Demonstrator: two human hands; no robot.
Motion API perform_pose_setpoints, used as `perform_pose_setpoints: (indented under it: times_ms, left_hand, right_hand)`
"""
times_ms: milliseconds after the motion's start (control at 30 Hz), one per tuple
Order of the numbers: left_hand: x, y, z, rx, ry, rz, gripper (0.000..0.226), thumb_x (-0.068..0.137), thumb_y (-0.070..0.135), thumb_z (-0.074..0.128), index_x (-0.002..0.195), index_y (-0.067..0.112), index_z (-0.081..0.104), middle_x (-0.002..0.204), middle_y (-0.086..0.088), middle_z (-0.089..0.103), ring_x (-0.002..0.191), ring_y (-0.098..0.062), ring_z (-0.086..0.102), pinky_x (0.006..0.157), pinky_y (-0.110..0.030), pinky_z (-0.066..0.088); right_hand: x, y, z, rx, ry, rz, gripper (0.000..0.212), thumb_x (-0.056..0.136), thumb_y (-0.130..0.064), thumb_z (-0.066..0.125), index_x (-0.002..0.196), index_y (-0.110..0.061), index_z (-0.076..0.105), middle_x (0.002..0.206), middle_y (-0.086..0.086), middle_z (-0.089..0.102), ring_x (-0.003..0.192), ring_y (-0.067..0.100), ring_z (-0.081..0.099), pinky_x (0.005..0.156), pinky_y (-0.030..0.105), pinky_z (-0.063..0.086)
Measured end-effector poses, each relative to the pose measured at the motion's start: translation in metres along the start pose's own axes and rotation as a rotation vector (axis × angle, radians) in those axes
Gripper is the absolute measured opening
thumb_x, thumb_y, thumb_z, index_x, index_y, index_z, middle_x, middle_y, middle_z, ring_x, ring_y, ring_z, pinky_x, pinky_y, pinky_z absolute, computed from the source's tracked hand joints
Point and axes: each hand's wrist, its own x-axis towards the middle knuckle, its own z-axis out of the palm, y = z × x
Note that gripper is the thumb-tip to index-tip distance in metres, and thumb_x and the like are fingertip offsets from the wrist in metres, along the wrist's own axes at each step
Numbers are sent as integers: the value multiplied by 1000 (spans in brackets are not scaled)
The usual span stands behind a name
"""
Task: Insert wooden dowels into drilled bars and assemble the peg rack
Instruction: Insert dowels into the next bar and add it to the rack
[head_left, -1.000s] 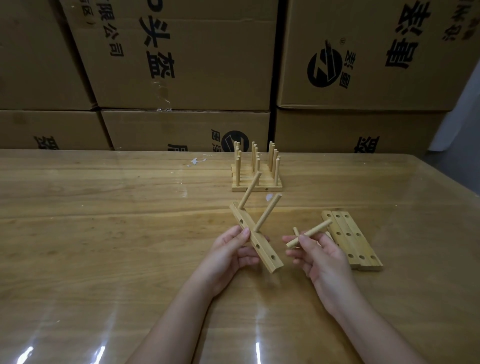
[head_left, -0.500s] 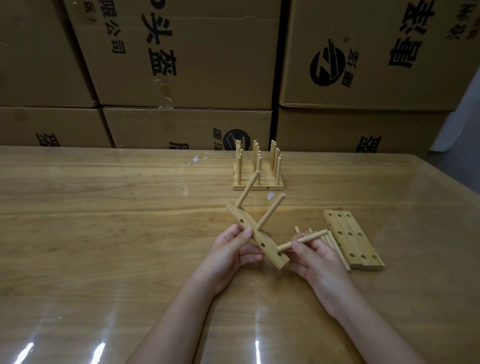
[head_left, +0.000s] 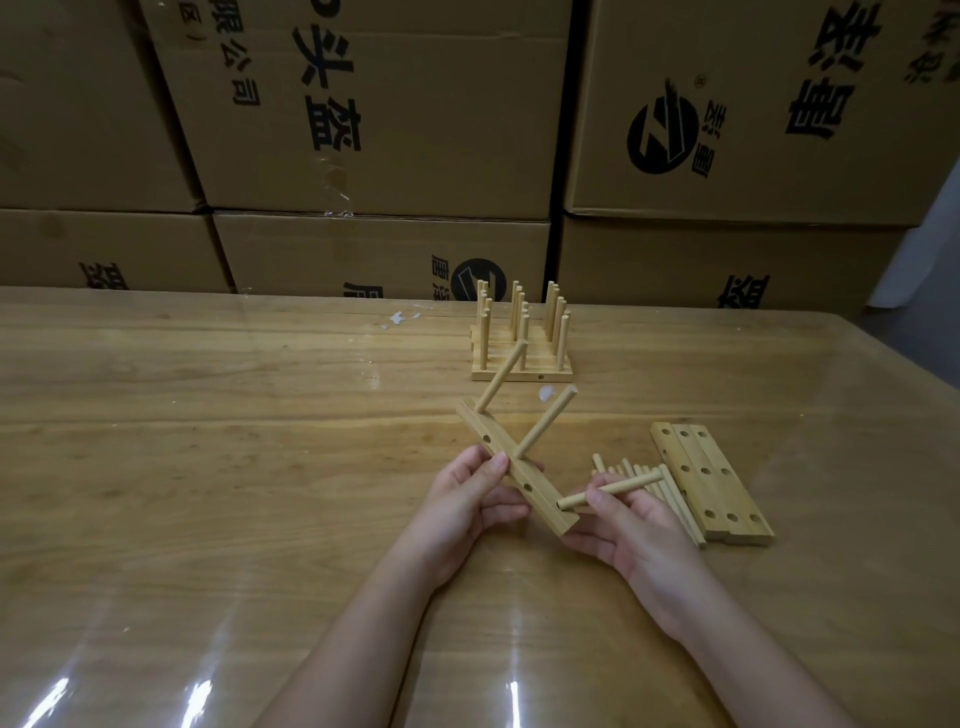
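A wooden table (head_left: 208, 441) with a glossy surface runs across the view, with stacked cardboard boxes (head_left: 363, 104) behind it. Left of centre, the left hand (head_left: 467, 499) grips a drilled bar (head_left: 545, 506) above the table, thumb on its top face and fingers curled beneath, and the bar slants from far left to near right. Two dowels (head_left: 545, 428) stand in its holes and lean up toward the right, while other holes in the bar are open. Behind them, farther back on the table, sits a finished rack (head_left: 522, 343) with upright pegs in rows. Just to the right of the bar's near end, the right hand (head_left: 628, 530) pinches a single dowel (head_left: 610, 491) between thumb and fingers, its free tip just beside the bar's near end and not in a hole. Behind that hand lie loose dowels (head_left: 634, 470), and touching their right side is a flat group of spare bars (head_left: 711, 478).
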Motion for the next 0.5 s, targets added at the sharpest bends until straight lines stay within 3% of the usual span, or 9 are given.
perform_pose_setpoints:
  times_ms: [333,500]
  left_hand:
    - [-1,0,-1,53,-21,6,28,86,27,59,106,7,59,107,-15,71,83,-20,71,66,-24,57]
    - [-1,0,0,75,-22,-12,34,85,25,59,112,4,56,108,-16,70,84,-22,71,66,-23,58]
  right_hand:
    - [1,1,-1,-53,6,-1,33,73,-21,64,99,-5,55,94,14,71,88,32,69,64,31,57]
    - [2,4,-3,-184,34,-39,12,86,-11,59,97,-6,58,91,9,71,87,27,69,64,32,57]
